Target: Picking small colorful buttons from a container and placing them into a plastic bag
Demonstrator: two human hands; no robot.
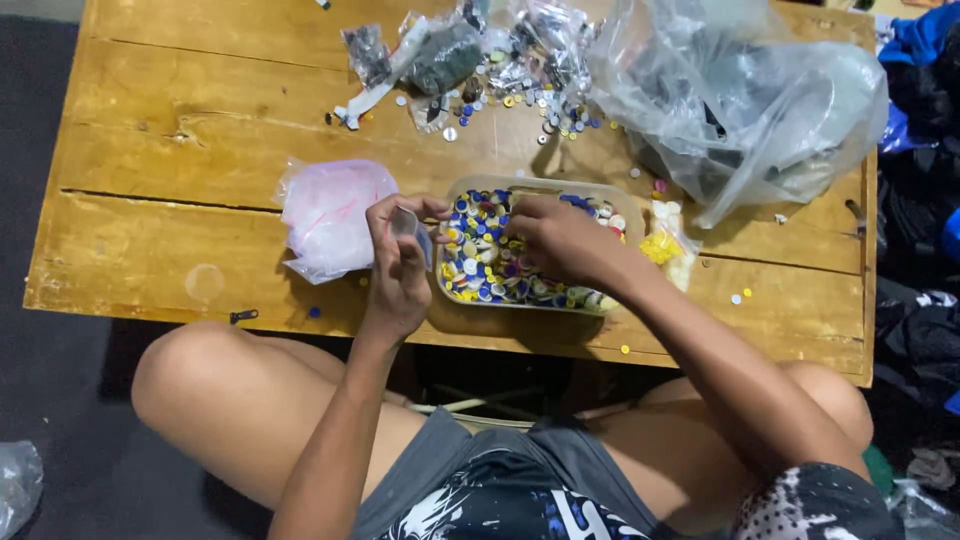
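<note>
Where the table (180, 130) runs leftward from the hands, its planks lie mostly bare, with open board out to the left edge; the near edge sits just above the person's knees.

Item, left zone: one pink-white bag (330, 215), crumpled, just left of the left hand; one small dark clip (243, 316) near the front edge.

Item, centre: one left hand (398, 265), fingers curled and pinched on a small clear sachet (405, 222), held upright beside the tray's left rim. One clear oblong tray (600, 192), heaped with coloured caps (480, 255), too many to count. One right hand (560, 238), palm down in the tray, fingers bent into the caps; whether it grips any cannot be told.

Item, behind: scattered loose caps and several small clear packets (450, 50), crowding the far side.

Item, right: one yellow-filled pouch (662, 245) touching the tray's right end; one large clear sack (740, 100) overhanging it, blocking the right rear. Dark cloth (920, 200) lies beyond the right edge.
</note>
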